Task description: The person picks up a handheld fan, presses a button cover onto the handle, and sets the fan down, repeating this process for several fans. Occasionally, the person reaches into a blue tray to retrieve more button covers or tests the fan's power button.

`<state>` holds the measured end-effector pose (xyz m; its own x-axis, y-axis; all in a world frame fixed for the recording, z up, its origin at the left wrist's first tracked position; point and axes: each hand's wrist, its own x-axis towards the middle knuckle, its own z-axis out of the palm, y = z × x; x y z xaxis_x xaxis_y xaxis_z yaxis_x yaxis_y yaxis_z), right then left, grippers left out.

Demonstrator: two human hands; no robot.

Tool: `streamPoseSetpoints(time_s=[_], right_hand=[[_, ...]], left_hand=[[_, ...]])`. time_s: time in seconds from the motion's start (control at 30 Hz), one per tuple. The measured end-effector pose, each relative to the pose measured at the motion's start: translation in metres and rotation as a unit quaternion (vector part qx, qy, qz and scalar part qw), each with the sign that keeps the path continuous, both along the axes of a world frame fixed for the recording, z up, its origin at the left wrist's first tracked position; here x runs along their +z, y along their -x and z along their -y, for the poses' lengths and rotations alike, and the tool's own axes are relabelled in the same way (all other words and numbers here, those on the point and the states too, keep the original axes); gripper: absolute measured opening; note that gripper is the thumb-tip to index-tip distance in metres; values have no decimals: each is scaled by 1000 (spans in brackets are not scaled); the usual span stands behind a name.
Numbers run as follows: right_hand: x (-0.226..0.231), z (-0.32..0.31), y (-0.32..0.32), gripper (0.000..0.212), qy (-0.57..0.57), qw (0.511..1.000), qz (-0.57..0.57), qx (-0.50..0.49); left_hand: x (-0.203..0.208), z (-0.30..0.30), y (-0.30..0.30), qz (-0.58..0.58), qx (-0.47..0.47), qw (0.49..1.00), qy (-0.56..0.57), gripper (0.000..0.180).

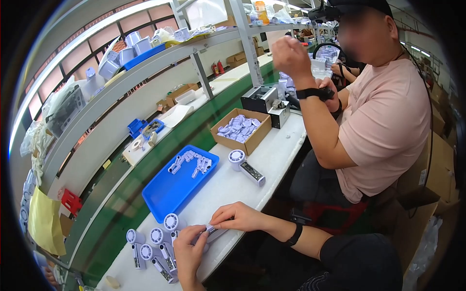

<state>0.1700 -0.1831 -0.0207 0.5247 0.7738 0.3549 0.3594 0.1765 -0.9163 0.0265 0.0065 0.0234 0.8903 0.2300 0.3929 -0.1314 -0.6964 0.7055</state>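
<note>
Over the near part of the white worktop, my left hand (190,250) is closed round a lavender handheld fan (214,235), mostly hidden by my fingers. My right hand (239,217) has its fingertips pinched together on the upper side of that fan's handle. Whether a small part is between them cannot be seen. Beside my left hand lie several more lavender fans (156,235) with round grilles and circuit boards showing in their handles. Another such fan (251,173) lies apart, farther along. A blue tray (165,194) holds several small lavender parts (199,162).
Past the tray is a cardboard box (252,141) of lavender pieces, then a black-and-silver machine (267,104). A co-worker in a pink shirt (383,116) sits at the right with one arm raised. A metal shelf rail (145,63) runs above the left side.
</note>
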Motion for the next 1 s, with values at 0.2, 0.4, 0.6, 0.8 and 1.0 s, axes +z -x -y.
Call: streamPoseSetpoints(time_s=[0.2, 0.4, 0.6, 0.8, 1.0], right_hand=[[-2, -1, 4, 20, -18, 999, 46, -12], [0, -3, 11, 19, -28, 997, 68, -30], [-5, 1, 9, 19, -32, 997, 68, -24], [-2, 1, 10, 20, -49, 991, 122, -14], [1, -3, 15, 17, -68, 980, 180, -60]], left_hand=[[0, 0, 3, 2, 1, 1000, 1, 20], [0, 0, 6, 7, -16, 999, 40, 20], [0, 5, 7, -9, -9, 999, 31, 20], [15, 7, 13, -32, -4, 999, 25, 20], [11, -1, 9, 1, -37, 999, 14, 19]])
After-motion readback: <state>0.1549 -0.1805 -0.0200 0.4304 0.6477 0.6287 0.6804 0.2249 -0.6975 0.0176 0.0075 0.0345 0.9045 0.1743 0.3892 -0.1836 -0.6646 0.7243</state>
